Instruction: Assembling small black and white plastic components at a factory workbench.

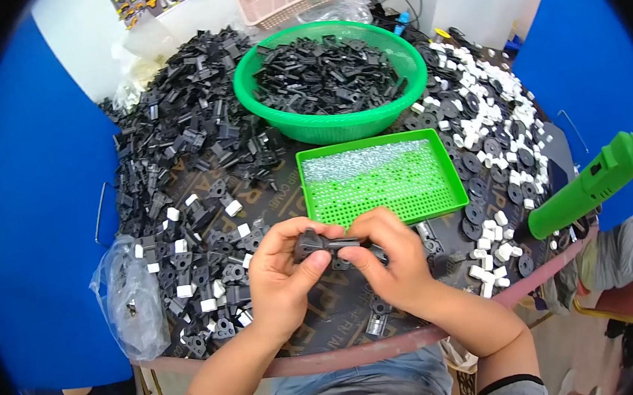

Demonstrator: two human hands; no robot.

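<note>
My left hand [278, 287] and my right hand [398, 265] meet over the near middle of the table. Between them they hold a black plastic part [308, 245], its wide, lobed end in my left fingers and a narrower stem reaching into my right fingertips. Fingers cover much of it, so the join cannot be made out. Just beyond my hands lies a shallow green tray [378, 209] with a perforated floor and a band of small silvery metal pieces [366, 161] along its far side. Below my right wrist rests a loose black part [378, 320].
A round green basket [310, 129] full of black parts stands behind the tray. Black parts [189, 118] heap at left; white pieces [484, 92] and black discs [472, 210] spread right. A green corded power tool [586, 181] stands at right, a plastic bag [130, 304] at left.
</note>
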